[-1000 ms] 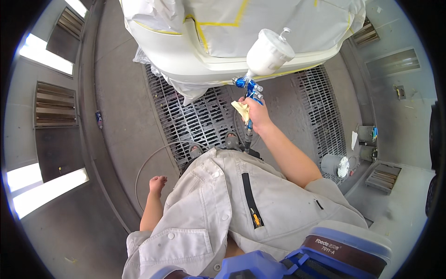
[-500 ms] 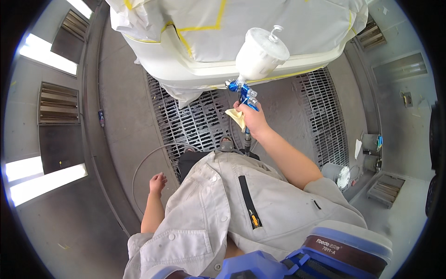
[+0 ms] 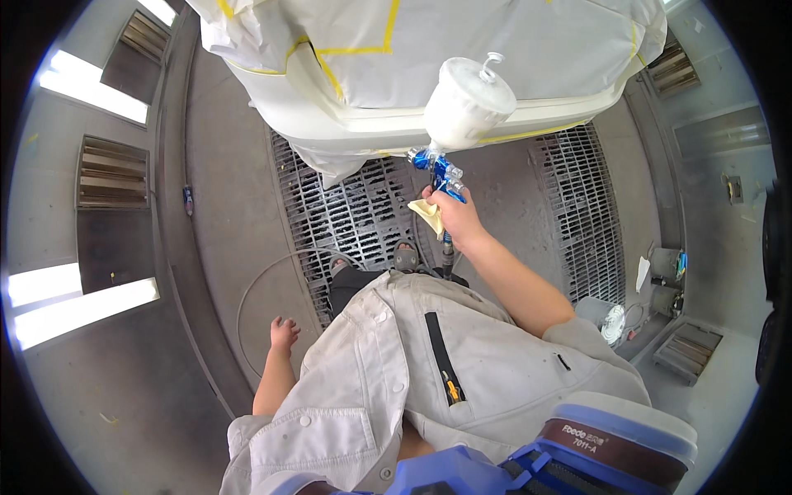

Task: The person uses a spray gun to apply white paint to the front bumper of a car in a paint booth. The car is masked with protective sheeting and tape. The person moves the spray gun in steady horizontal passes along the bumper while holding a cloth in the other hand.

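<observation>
My right hand (image 3: pixel 455 219) grips a blue spray gun (image 3: pixel 437 172) with a white cup (image 3: pixel 467 102) on top, together with a small yellow cloth (image 3: pixel 429 216). The gun's nozzle points at the lower edge of a cream-coloured car body part (image 3: pixel 346 124) that is masked with white sheeting and yellow tape (image 3: pixel 388 29). An air hose (image 3: pixel 247 289) runs down from the gun's handle and loops over the floor. My left hand (image 3: pixel 283 332) hangs at my side with loose fingers, holding nothing.
A metal floor grate (image 3: pixel 355 214) lies under the part, and a second grate (image 3: pixel 582 214) lies to the right. Grey booth walls with bright light panels (image 3: pixel 78 309) stand on the left. A small round fan-like object (image 3: pixel 609 320) and some clutter sit at the right wall.
My right hand has carried the spray gun a little to the left along the part's lower edge and back. The masked part fills more of the upper view. My left hand stays down.
</observation>
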`<act>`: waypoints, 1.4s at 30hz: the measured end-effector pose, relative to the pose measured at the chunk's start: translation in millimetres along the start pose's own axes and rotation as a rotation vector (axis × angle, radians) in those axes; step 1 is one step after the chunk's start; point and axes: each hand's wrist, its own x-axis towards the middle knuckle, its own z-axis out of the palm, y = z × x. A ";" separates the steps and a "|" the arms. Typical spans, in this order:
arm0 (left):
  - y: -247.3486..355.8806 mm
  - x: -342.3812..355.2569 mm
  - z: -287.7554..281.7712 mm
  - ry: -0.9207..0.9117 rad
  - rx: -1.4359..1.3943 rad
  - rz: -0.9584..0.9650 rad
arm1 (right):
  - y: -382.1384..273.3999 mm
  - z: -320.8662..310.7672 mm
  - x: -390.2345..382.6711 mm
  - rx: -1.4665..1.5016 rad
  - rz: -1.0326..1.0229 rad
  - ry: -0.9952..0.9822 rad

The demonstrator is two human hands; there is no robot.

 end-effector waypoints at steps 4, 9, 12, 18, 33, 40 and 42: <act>1.5 4.9 2.7 -0.050 0.025 0.071 | 0.3 -3.3 1.6 -0.009 -0.011 -0.010; 14.3 0.6 20.5 -0.116 0.034 0.145 | -0.4 -6.0 -0.3 -0.002 0.012 -0.021; 19.8 -5.0 25.4 -0.084 0.081 0.161 | -0.8 -7.6 -0.1 -0.007 0.015 -0.041; 22.4 -5.8 25.1 -0.156 0.137 0.145 | -2.2 -10.6 0.1 -0.036 0.014 -0.044; 14.5 -13.8 21.4 -0.013 0.076 0.255 | -2.0 -13.1 3.4 0.001 -0.004 -0.040; 32.4 16.0 11.1 -0.245 0.185 0.172 | -5.9 -10.4 7.2 0.026 -0.010 -0.040; 38.9 19.8 10.8 -0.253 0.205 0.194 | -5.8 -8.8 7.1 0.038 -0.008 -0.033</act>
